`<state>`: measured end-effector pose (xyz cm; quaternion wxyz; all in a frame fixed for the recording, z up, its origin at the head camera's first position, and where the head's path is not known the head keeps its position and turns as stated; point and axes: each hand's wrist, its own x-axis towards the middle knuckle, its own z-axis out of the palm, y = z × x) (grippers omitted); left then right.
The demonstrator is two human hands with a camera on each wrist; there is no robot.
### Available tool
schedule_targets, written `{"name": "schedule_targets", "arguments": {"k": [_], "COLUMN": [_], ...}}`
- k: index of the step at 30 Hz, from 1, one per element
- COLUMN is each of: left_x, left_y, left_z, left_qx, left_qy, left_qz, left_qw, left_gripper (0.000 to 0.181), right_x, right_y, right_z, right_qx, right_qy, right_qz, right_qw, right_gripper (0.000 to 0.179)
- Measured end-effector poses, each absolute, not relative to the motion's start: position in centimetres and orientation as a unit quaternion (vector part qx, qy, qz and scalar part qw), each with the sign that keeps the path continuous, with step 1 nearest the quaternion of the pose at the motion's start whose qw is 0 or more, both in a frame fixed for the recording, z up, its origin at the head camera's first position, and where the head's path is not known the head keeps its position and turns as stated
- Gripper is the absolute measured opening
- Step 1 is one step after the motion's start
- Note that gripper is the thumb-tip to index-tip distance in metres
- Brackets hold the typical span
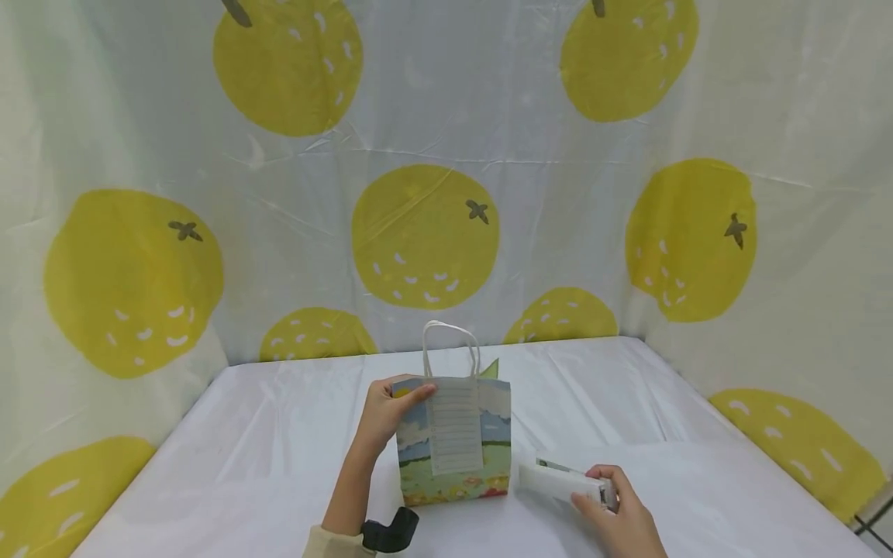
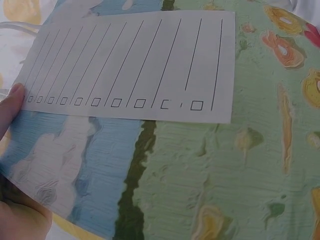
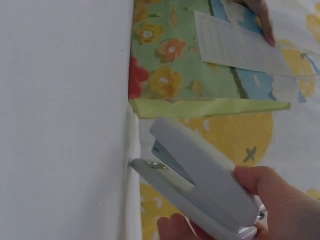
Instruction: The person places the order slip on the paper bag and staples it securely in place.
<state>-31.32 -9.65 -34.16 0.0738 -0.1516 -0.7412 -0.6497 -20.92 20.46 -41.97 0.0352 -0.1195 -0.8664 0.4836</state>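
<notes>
The left hand [image 1: 385, 404] pinches the upper left corner of a paper bag [image 1: 497, 465], its thumb in front on the corner of a ruled sheet [image 1: 455, 431] and its fingers going behind the bag. The bag stands upright on the white-covered bench [image 1: 279, 480], between the 2 hands, its front painted with sky, clouds, grass and flowers. The sheet lies flat against that front, to the right of the left thumb, with a row of lines and small printed squares. A white cord handle [image 1: 426, 353] loops up just beside and above the left thumb, and a green pointed tip [image 1: 491, 370] shows behind the bag's top edge, right of the left hand.

The right hand [image 1: 624, 515] is curled round the rear of a white stapler [image 3: 200, 165], thumb on the upper arm and fingers beneath. The stapler's 2 arms are spread apart, their front end away from the right palm, just beside the bag's side. A black device [image 1: 391, 532] sits at the left wrist, next to a pale sleeve [image 1: 335, 545].
</notes>
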Motion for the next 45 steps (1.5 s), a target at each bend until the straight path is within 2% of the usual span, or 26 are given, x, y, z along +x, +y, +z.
{"name": "schedule_targets", "arguments": {"k": [7, 15, 23, 26, 34, 41, 45], "left_x": [-31.2, -31.2, -31.3, -31.3, -31.1, -31.2, -31.3], "left_y": [-9.6, -9.6, -9.7, -9.7, -9.6, -9.5, -9.5], "left_z": [-34.0, -34.1, -34.0, -34.1, -34.3, -34.1, -34.2], "left_qx": [-0.156, -0.147, -0.150, -0.150, -0.146, -0.149, -0.149], "left_qy": [-0.736, -0.736, -0.736, -0.733, -0.733, -0.732, -0.731], "left_qz": [-0.654, -0.657, -0.657, -0.659, -0.661, -0.662, -0.662], "left_qw": [0.079, 0.071, 0.073, 0.073, 0.066, 0.070, 0.072], "left_gripper": [0.023, 0.023, 0.024, 0.024, 0.025, 0.025, 0.025], "right_x": [-20.8, -21.2, -21.7, -22.2, -22.6, -23.2, -23.6], "right_y": [20.5, 20.4, 19.9, 19.4, 18.8, 18.8, 18.6], "right_z": [-41.5, -41.7, -42.2, -42.2, -41.6, -40.2, -39.4], "right_qx": [-0.091, -0.129, -0.122, -0.123, -0.104, -0.088, -0.082], "right_qy": [-0.782, -0.670, -0.551, -0.519, -0.417, -0.340, -0.352], "right_qz": [0.612, 0.731, 0.826, 0.845, 0.897, 0.926, 0.922], "right_qw": [0.069, 0.019, -0.020, -0.039, -0.105, -0.141, -0.141], "right_gripper": [0.057, 0.073, 0.045, 0.049, 0.072, 0.056, 0.054]}}
